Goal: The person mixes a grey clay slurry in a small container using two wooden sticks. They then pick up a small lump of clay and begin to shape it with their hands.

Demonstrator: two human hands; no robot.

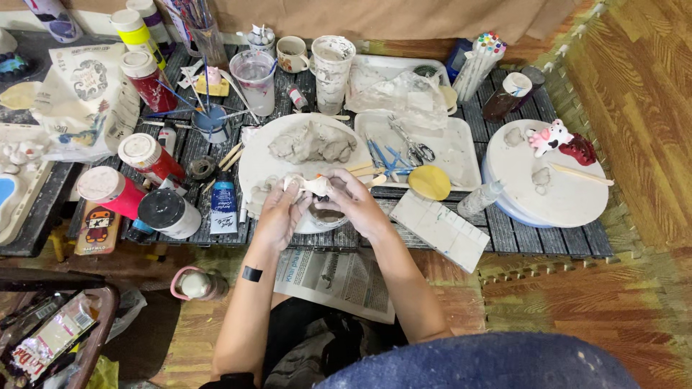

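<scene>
Head view, centre of the frame: both hands meet over the near edge of a dark slatted worktop (519, 238). Left hand (277, 210) and right hand (353, 204) hold a small pale lump of white clay (311, 185) between them; the fingers of both hands are curled closed around it, thumbs on top. The lump sits just above a small grey bowl (326, 217), which is partly hidden by the right hand.

Directly behind the hands lies a round white board (252, 162) carrying a larger grey mound of clay (311, 142). To the right of it, a white rectangular tray (461, 155) holds blue-handled tools and metal scissors (412, 144), with a flat yellow disc (429, 182) at its lower edge. Far right, a round white turntable (569, 202) bears a small pink-and-white figure (548, 137).

Left of the hands stand a blue paint tube (223, 205) and several red and black paint jars with pale lids (144, 155). Folded newspaper (339, 277) lies below the worktop, between the forearms
</scene>
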